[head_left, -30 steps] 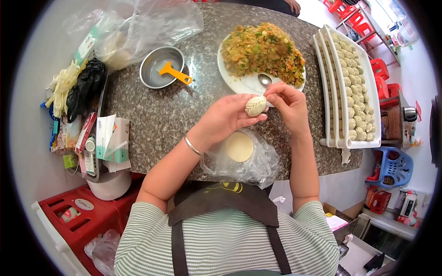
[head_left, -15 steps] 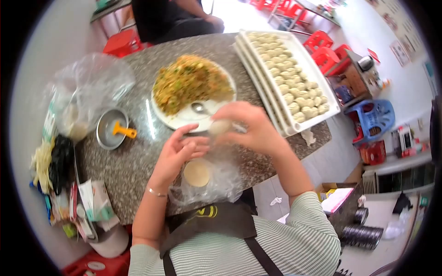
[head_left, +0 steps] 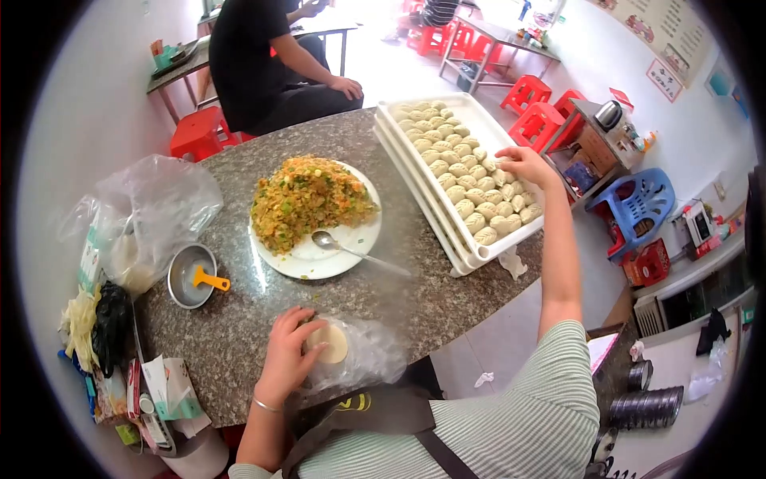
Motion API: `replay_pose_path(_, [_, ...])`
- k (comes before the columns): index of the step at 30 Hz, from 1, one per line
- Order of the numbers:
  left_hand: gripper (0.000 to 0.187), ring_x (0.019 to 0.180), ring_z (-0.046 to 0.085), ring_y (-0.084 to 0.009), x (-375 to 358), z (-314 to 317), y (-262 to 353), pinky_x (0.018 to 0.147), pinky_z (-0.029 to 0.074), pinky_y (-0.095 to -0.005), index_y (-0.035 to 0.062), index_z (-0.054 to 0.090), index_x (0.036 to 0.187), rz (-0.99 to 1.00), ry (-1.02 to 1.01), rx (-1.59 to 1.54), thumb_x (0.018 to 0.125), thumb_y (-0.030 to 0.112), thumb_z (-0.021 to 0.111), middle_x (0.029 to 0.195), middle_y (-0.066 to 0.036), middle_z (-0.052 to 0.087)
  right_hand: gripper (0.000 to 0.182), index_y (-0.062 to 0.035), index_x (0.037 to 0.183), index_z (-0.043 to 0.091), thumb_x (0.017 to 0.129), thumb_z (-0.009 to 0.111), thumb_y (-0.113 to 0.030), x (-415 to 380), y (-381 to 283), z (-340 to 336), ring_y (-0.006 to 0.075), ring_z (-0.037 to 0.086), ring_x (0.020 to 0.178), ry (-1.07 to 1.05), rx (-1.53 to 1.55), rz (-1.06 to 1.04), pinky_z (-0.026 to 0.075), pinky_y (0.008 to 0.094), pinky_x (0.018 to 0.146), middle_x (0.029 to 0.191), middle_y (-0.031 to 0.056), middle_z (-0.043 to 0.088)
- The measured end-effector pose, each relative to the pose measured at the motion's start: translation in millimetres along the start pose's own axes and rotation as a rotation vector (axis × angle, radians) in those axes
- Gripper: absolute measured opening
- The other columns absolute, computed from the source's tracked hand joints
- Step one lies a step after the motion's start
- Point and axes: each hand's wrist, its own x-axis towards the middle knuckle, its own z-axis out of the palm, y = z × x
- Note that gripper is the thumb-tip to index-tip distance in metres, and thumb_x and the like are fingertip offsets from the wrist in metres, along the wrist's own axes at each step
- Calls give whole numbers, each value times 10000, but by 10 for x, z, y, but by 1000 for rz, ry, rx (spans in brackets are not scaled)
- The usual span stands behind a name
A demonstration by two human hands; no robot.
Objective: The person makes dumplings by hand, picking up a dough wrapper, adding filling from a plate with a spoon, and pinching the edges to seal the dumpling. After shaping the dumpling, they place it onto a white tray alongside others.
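My left hand rests at the near side of the table, thumb and fingers apart at the left edge of a round dough wrapper. The wrapper lies on a crumpled clear plastic bag. My right hand reaches to the right side of a white tray, its fingertips bent together on a pleated dumpling, partly hidden by them. Rows of pleated dumplings fill much of the tray. A white plate bears a mound of chopped filling and a metal spoon.
The tray tops a stack. A metal bowl with a yellow-handled scraper stands left, beside plastic bags. A person in black sits beyond the table. Red stools and a blue chair stand around.
My right hand has moved from in front of the plate up and right to the tray. My left hand has lowered to the wrapper. The head view has shifted, showing more of the seated person.
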Motion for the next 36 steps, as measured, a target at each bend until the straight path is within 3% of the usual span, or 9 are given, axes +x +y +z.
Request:
replay_pose_path(10, [399, 1209, 490, -381, -116, 70, -77, 1041, 379, -499, 61, 656, 1068, 5, 74, 111, 704, 158, 789, 1208, -144, 592, 286, 2, 1205, 628, 934, 573, -73, -239, -312, 269, 139, 598, 1091, 286, 78, -52, 463, 294, 954, 1160, 73, 667])
replay_pose_path(12, [373, 1198, 503, -367, -91, 86, -65, 1047, 375, -498, 62, 654, 1041, -7, 90, 97, 704, 150, 786, 1186, -132, 603, 272, 3, 1195, 628, 945, 563, -79, -456, -521, 492, 138, 594, 1087, 352, 166, -271, 462, 292, 954, 1152, 69, 667])
replay_pose_path(14, [347, 1188, 515, -352, -116, 123, -44, 1052, 371, -498, 63, 651, 1014, -25, 97, 79, 704, 142, 783, 1164, -120, 614, 232, -26, 1167, 641, 962, 555, -94, -1160, -1085, 1208, 128, 602, 1037, 141, 53, -528, 476, 284, 922, 1119, 53, 656])
replay_pose_path(15, [307, 1152, 536, -339, -112, 130, -39, 1037, 381, -489, 63, 642, 978, -8, 117, 84, 708, 127, 774, 1127, -111, 622, 225, -29, 1144, 647, 929, 592, -68, -1436, -1246, 1530, 153, 616, 1014, -74, 280, -464, 496, 305, 888, 1107, 63, 654])
replay_pose_path(18, [246, 1078, 569, -322, -134, 184, -80, 990, 407, -465, 62, 621, 919, 9, 147, 67, 715, 94, 756, 1058, -101, 628, 359, -14, 1173, 616, 834, 707, -92, -1835, -1444, 2264, 244, 625, 1032, -476, 206, -541, 506, 359, 888, 1117, 135, 639])
replay_pose_path(23, [188, 936, 611, -330, -152, 194, -102, 863, 473, -418, 37, 607, 862, 25, 193, 23, 725, 39, 736, 943, -125, 641, 335, -10, 1078, 632, 818, 727, -198, -1965, -1304, 3091, 345, 624, 877, -94, 86, -771, 522, 389, 794, 975, 155, 635])
replay_pose_path(26, [175, 972, 580, -335, -173, 217, -79, 867, 448, -436, 56, 610, 874, -59, 322, -53, 738, 58, 720, 938, -120, 618, 272, 5, 1030, 644, 844, 708, -184, -1954, -1345, 3044, 330, 648, 807, -326, 65, -428, 529, 369, 747, 884, 148, 653])
replay_pose_path(30, [233, 864, 610, -346, -180, 243, 3, 759, 495, -420, 33, 628, 910, -22, 304, -157, 762, 159, 757, 910, -141, 620, 209, 15, 1086, 625, 902, 655, -80, -1854, -1221, 3148, 72, 603, 776, -431, 557, -149, 495, 239, 685, 864, 28, 662])
replay_pose_path(36, [221, 848, 647, -342, -173, 252, 35, 760, 519, -405, 34, 660, 890, -129, 222, -244, 773, 195, 756, 915, -141, 667, 384, 58, 1191, 574, 858, 697, -87, -1850, -1175, 3183, 145, 662, 892, -534, 763, -54, 538, 271, 768, 990, 101, 690])
